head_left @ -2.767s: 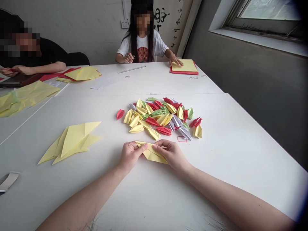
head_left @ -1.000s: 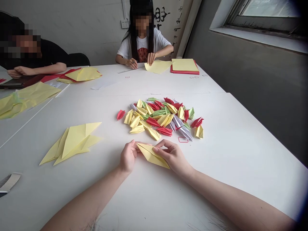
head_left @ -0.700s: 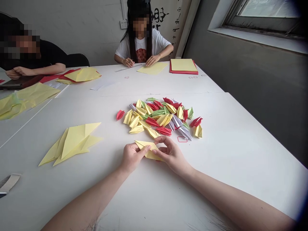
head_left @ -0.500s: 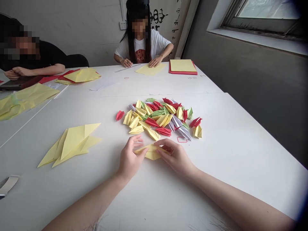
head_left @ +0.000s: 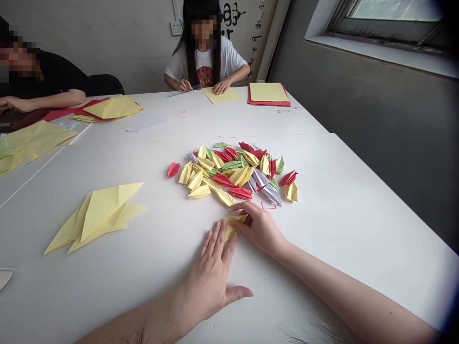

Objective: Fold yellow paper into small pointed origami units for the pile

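A folded piece of yellow paper (head_left: 230, 232) lies on the white table in front of me, partly hidden by both hands. My left hand (head_left: 217, 272) is flat, fingers stretched forward and thumb out to the side, its fingertips resting on the paper's left part. The paper's right end is pinched between the thumb and fingers of my right hand (head_left: 260, 227). Just beyond my hands spreads a heap of small folded paper pieces (head_left: 229, 166) in yellow, red, green and pale purple. Larger folded yellow sheets (head_left: 102, 210) lie overlapped to the left.
Across the table (head_left: 161, 296), a person (head_left: 204, 62) holds a yellow sheet flat beside a ruler. Another person (head_left: 53, 79) sits at the far left near red and yellow papers (head_left: 113, 107). A stack of square sheets (head_left: 268, 93) lies at the far right edge.
My left hand has let go of the paper's left end and now lies flat on it, nearer to me. My right hand keeps its pinch. The view has shifted slightly.
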Demonstrator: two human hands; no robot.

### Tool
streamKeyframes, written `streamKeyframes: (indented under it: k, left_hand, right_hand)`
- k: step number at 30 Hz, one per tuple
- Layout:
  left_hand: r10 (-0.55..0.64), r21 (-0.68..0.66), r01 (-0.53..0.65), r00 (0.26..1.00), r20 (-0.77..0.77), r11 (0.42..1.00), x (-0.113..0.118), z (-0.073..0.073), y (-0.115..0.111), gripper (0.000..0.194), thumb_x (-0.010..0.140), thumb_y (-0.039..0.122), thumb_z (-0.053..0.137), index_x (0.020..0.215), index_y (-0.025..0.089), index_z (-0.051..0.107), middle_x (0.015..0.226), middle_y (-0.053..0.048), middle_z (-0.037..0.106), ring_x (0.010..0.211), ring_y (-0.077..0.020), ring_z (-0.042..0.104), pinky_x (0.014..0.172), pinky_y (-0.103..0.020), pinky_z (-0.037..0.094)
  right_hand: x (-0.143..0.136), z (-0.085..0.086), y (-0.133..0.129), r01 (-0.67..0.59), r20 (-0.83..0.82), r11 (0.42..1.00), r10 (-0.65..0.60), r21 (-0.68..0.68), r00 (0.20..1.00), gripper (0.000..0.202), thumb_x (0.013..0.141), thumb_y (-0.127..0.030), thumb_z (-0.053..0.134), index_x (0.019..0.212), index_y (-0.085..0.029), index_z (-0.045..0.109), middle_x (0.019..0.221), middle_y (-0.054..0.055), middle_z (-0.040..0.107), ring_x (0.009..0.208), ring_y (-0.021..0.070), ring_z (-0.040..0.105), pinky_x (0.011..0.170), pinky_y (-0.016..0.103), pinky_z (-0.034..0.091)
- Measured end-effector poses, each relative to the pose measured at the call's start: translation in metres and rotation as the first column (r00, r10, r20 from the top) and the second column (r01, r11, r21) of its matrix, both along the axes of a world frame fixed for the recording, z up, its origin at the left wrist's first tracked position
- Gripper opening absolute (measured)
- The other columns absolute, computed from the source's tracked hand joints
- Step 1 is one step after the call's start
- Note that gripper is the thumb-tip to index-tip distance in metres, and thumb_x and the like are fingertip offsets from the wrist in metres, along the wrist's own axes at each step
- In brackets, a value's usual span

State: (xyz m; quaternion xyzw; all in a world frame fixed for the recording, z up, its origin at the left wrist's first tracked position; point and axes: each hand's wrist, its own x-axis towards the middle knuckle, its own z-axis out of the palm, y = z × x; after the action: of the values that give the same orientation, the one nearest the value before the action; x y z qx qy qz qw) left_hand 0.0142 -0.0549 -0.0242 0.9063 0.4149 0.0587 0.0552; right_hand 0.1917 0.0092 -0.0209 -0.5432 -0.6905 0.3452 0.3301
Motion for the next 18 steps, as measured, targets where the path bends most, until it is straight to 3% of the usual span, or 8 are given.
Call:
streamKeyframes:
  k: [3,6,9,12,18]
  left_hand:
    - [0.005,-0.01,-0.005,1.0,0.016,1.0,0.0,0.0,0.002,0.104,0.072,0.081,0.032,0.147,0.011,0.019,0.152,-0.024,0.018,0.14,-0.0379,0.013,0.109,-0.051,0.026]
    - [0.018,0.003,-0.018,1.0,0.013,1.0,0.002,-0.001,0.002,0.107,0.07,0.082,0.033,0.147,0.01,0.021,0.151,-0.024,0.021,0.14,-0.037,0.015,0.109,-0.05,0.025]
    - [0.029,0.035,-0.029,1.0,0.005,0.999,0.003,-0.002,-0.001,0.11,0.068,0.083,0.033,0.146,0.007,0.02,0.151,-0.025,0.021,0.14,-0.0366,0.014,0.111,-0.049,0.023]
    - [0.027,0.062,-0.027,1.0,0.007,0.998,0.003,-0.004,-0.003,0.109,0.071,0.082,0.031,0.146,0.005,0.021,0.151,-0.026,0.018,0.141,-0.0362,0.013,0.112,-0.047,0.02]
    - [0.038,0.072,-0.038,0.999,0.011,0.997,0.003,-0.005,-0.004,0.11,0.07,0.083,0.029,0.145,0.002,0.021,0.152,-0.025,0.014,0.141,-0.0365,0.011,0.114,-0.046,0.016]
  right_hand:
    - [0.003,-0.001,0.0,-0.012,0.034,0.998,0.01,0.056,0.999,0.024,0.083,-0.025,0.056,0.106,-0.02,0.058,0.097,0.007,0.061,0.066,0.0143,0.059,0.06,0.029,0.05]
    - [0.007,0.003,-0.009,-0.095,0.252,0.958,0.025,0.271,0.967,0.029,0.088,-0.02,0.049,0.116,-0.021,0.054,0.109,0.011,0.056,0.081,0.019,0.058,0.067,0.033,0.049]
    - [0.01,0.007,-0.025,-0.269,0.591,0.863,-0.041,0.428,0.806,0.035,0.09,-0.013,0.045,0.122,-0.021,0.054,0.097,0.011,0.057,0.083,0.0226,0.053,0.068,0.035,0.043]
    - [0.012,0.007,-0.037,-0.368,0.719,0.816,-0.081,0.446,0.69,0.045,0.088,-0.011,0.048,0.131,-0.023,0.049,0.087,0.008,0.055,0.076,0.0219,0.049,0.065,0.034,0.038]
    - [0.007,0.0,-0.038,-0.347,0.747,0.855,-0.068,0.385,0.662,0.045,0.087,-0.013,0.051,0.13,-0.023,0.051,0.081,0.007,0.054,0.07,0.0208,0.045,0.06,0.032,0.033]
